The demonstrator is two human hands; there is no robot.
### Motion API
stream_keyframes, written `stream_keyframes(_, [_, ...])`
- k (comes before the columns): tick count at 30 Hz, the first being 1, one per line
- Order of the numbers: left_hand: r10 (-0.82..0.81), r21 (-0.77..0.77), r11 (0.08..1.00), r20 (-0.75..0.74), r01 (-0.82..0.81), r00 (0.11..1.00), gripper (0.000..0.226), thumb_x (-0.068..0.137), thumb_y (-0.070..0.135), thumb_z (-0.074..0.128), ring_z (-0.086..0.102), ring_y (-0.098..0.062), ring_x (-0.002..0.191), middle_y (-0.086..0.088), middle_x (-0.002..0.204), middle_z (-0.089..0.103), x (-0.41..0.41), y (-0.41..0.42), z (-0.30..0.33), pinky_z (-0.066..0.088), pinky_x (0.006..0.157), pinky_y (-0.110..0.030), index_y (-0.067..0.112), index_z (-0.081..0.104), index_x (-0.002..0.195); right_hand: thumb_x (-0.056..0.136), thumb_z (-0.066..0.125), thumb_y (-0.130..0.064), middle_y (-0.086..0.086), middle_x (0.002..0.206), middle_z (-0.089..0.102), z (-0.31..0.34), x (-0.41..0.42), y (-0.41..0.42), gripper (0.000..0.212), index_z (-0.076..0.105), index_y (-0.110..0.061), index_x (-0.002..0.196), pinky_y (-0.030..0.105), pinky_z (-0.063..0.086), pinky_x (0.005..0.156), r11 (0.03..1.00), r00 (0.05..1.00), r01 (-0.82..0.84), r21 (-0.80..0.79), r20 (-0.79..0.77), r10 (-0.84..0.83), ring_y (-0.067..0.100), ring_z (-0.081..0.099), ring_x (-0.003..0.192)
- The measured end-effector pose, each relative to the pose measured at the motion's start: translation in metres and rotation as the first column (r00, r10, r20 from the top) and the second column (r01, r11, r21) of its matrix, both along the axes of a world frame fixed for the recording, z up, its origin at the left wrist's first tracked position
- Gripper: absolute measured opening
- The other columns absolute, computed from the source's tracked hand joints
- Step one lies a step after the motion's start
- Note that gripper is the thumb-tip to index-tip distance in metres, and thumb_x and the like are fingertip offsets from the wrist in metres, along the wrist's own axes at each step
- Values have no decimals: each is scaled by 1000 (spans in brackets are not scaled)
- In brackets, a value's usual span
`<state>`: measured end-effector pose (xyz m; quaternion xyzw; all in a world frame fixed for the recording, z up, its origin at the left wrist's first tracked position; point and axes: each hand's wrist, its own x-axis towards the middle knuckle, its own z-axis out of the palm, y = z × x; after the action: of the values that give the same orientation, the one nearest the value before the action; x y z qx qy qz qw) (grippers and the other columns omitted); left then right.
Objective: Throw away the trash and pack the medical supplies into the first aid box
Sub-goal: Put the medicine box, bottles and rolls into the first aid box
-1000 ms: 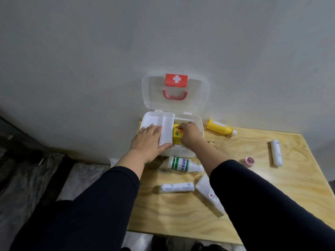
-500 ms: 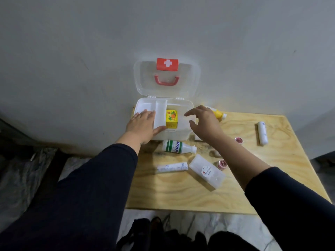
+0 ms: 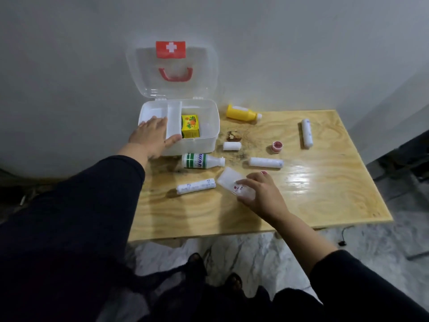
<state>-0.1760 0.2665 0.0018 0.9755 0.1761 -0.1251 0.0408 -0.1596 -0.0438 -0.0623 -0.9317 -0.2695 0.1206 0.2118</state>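
The white first aid box point(image 3: 199, 146) stands open at the table's back left, its clear lid point(image 3: 171, 84) leaning on the wall. A yellow carton point(image 3: 190, 125) sits inside, right of the divider. My left hand point(image 3: 151, 138) lies on the box's front left rim, thumb along the front edge. My right hand point(image 3: 262, 194) has its fingers closed over the near end of a flat white packet point(image 3: 228, 178) on the table. A brown crumpled scrap point(image 3: 233, 135) lies beside the box.
On the wooden table point(image 3: 325, 194) lie a green-and-white bottle point(image 3: 199, 160), a yellow bottle point(image 3: 241, 113), three long white rolls point(image 3: 196, 185) point(image 3: 265, 162) point(image 3: 307, 133), a short roll point(image 3: 232, 145) and a small red jar point(image 3: 277, 146). The wall is close behind.
My right hand let go of the yellow carton in the box, drew back toward me and came down on the flat white packet. The left hand stayed on the box.
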Motion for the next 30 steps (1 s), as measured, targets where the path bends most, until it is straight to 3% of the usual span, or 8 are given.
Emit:
stream_keyframes(11, [-4,-27,1000,-45,3,999,80,93,63,29,30,-36,140,-15,155,26,4,5,3,29,112,-48,11,17,152,76,73,-28,2,125,59,16,14,-2,44,63,-21,118,38,43,99,999,1000,29,40,9,-29,25,48,119])
stream_keyframes(18, [-7,-45,999,-58,4,998,82,93,65,28,31,-36,139,-15,155,26,5,6,4,29,113,-46,10,15,153,72,73,-22,6,118,62,71,66,17,44,63,-16,115,36,44,91,988,981,82,129,163,-102,28,52,113])
stream_keyframes(21, [-8,-46,999,-62,5,998,82,93,64,28,26,-34,143,-14,157,21,4,5,6,25,115,-45,11,13,153,76,71,-23,6,125,60,94,85,45,45,62,-19,121,33,41,96,998,983,13,68,184,-25,27,49,119])
stream_keyframes(26, [-16,-51,999,-72,12,997,83,94,65,18,0,-23,151,-9,164,1,2,7,-3,5,122,-39,11,1,155,81,66,-27,5,128,58,111,109,107,46,59,-21,126,37,45,97,979,956,-136,-154,238,170,25,47,119])
stream_keyframes(30, [-11,-66,998,-44,8,999,87,91,68,15,-3,-21,151,-8,164,1,4,11,-10,3,123,-38,11,2,155,84,62,-26,5,128,56,107,121,152,42,58,-23,126,38,44,97,943,936,-189,-275,239,257,25,45,122])
